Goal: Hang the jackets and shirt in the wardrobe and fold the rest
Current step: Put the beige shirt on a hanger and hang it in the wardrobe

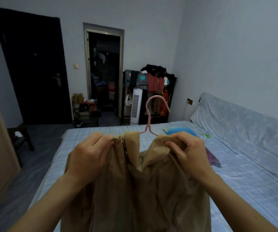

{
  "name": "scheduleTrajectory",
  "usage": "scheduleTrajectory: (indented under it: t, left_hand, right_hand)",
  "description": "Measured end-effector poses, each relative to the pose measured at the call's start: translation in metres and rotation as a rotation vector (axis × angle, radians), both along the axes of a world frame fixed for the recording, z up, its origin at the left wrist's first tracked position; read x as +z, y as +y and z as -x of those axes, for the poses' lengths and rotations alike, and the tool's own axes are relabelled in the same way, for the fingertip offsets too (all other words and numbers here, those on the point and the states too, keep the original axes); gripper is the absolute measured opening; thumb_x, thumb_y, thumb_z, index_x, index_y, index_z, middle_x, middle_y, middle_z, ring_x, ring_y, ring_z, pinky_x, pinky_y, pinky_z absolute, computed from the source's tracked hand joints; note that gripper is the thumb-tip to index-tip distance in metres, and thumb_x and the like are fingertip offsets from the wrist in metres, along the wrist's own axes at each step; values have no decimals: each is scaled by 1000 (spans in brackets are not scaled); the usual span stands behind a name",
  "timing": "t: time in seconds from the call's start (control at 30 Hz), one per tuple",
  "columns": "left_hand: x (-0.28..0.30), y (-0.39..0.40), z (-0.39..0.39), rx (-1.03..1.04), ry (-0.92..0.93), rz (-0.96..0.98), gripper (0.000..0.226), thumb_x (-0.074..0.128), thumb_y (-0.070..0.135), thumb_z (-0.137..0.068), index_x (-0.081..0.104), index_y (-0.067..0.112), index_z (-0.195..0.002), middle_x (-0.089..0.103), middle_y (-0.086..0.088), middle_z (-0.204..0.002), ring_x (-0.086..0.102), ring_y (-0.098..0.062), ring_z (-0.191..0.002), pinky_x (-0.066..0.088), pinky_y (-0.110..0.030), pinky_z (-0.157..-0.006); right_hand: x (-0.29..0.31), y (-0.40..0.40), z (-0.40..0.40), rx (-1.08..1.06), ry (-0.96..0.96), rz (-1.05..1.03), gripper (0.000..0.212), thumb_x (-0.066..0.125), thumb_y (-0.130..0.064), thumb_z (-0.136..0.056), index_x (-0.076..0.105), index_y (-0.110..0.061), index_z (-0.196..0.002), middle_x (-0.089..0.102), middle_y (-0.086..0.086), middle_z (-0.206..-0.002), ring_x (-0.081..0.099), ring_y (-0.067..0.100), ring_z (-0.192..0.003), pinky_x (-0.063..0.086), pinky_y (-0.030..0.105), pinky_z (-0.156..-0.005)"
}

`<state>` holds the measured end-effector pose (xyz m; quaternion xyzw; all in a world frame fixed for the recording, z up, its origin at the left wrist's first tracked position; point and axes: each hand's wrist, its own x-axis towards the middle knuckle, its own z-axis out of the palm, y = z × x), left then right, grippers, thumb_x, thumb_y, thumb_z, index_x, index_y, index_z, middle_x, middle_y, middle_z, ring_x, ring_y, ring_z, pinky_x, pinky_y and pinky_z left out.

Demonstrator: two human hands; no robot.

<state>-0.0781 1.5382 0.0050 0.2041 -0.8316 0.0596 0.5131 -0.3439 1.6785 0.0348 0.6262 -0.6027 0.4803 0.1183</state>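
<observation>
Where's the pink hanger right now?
In the head view the pink hanger sits centre frame inside the tan jacket, its hook sticking up between the left hand and right hand, above the bed.

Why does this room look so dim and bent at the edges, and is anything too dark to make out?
Head view: the light is dim and bluish, with no glare; the wide lens bows the walls and the dark door. The open doorway is mostly black. Both hands, left hand and right hand, gripping the tan jacket on the pink hanger, look fairly sharp.
</observation>
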Motion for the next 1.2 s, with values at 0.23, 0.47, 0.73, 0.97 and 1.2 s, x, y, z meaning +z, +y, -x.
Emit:
scheduleTrajectory:
  t: [0.23, 0.47, 0.73, 0.97, 1.2]
  left_hand:
    - [8, 15, -22, 84, 44, -42, 25, 51, 19, -99, 69, 2, -104, 66, -9, -90, 63, -24, -80, 54, -39, -76]
    - [3, 50, -42, 314, 82, -17, 23, 50, 21, -102, 67, 5, -106, 65, -7, -93, 61, -21, -81, 49, -30, -78]
    - [-11, 144, -105, 622, 134, -18, 17, 52, 19, -99, 67, 11, -102, 64, -1, -90, 52, -2, -85, 36, -6, -84]
    - [-1, 225, -185, 927, 151, 6, 27, 48, 23, -100, 68, 6, -99, 63, -4, -86, 53, -9, -81, 35, -9, -78]
    - [1, 306, -276, 1094, 155, -1, 28, 47, 23, -98, 68, 5, -99, 66, -8, -88, 55, -12, -84, 38, -11, -79]
  right_hand:
    - [27, -8, -3, 107, -70, -167, 11, 80, -25, -81, 70, -20, -82, 69, -7, -76, 63, 7, -72, 49, 23, -66]
    - [25, -24, 5, 275, 45, -137, 10, 75, -19, -86, 74, -14, -94, 65, 0, -86, 60, 14, -80, 47, 24, -73]
    - [-4, -35, -50, 552, 1, -99, 27, 75, -35, -84, 72, -28, -111, 71, -15, -99, 64, -3, -89, 43, 6, -82]
    - [11, -33, -108, 747, -25, -40, 49, 65, -47, -87, 60, -23, -129, 59, -13, -124, 54, -3, -116, 40, 11, -98]
    - [-19, -21, -196, 816, -179, -255, 16, 62, -19, -94, 70, -24, -108, 69, -15, -96, 64, -5, -88, 56, 24, -80]
